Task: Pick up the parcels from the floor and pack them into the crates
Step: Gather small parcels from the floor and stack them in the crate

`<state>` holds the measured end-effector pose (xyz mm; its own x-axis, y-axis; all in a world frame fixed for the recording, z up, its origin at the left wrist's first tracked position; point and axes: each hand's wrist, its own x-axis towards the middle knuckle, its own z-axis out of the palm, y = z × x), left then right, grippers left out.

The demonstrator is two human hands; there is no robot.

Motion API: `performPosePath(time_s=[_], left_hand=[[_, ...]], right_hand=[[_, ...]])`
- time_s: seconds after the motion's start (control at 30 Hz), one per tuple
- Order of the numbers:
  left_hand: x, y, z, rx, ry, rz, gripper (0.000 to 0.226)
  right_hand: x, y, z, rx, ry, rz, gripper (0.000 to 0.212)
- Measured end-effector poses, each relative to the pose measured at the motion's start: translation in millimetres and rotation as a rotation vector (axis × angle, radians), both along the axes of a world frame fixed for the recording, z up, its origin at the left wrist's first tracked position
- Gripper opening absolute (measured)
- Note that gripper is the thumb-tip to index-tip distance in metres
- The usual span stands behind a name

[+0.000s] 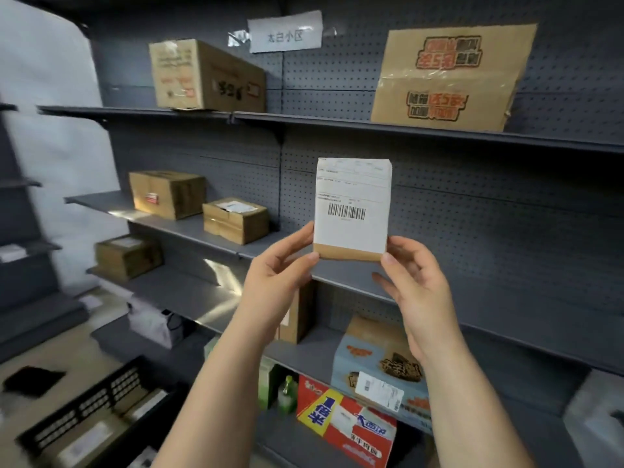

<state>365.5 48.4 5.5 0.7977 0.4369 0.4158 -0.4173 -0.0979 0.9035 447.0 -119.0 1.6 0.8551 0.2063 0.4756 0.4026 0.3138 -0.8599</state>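
Both hands are raised in front of the shelving with a small parcel (353,204) between them, label and barcode facing the person. Left hand (280,265) pinches the bottom-left corner, thumb on the front, fingers behind. Right hand (415,282) pinches the bottom-right corner, its other fingers loosely spread. So the parcel is off the floor and not in a crate yet.

Handling guess: a flat, stiff cardboard pack, probably light, since two fingertip pinches carry it with no sag. The paper label looks smooth, so corner pinches could slip. Safer to grip across the narrow sides or support it flat from under; one hand should do.

Black slatted crate (77,417) sits low on the left, nearer than the shelves. Pale-labelled items lie inside; too blurred to judge the room left. The path down-left from the hands looks open.

Watch the middle shelf (189,228) lip just behind the parcel, plus the blue carton (371,363) and red carton (344,423) under the right forearm. Further back: brown boxes (236,219) on the shelves, pegboard behind.
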Motion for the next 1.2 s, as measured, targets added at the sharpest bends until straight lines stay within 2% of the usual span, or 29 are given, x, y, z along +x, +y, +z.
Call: performPosePath(time_s=[0.2,0.73,1.0,1.2], left_hand=[[-76.8,10.6,-27.6,-0.06,0.074,0.245,0.043],[-242.4,52.5,-59.9,-0.154,0.145,0.688,0.038],[-313.0,114.5,-66.2,-0.175,0.181,0.812,0.036],[-385.1,193.1,-59.9,-0.198,0.17,0.911,0.036]], right_hand=[[-41.6,39.4,-30.3,0.006,0.135,0.258,0.024],[-161.7,144.6,-69.3,-0.081,0.184,0.649,0.023],[-226.6,227.0,-72.9,-0.154,0.132,0.768,0.024],[-295.4,318.4,-70.1,-0.186,0.124,0.859,0.025]])
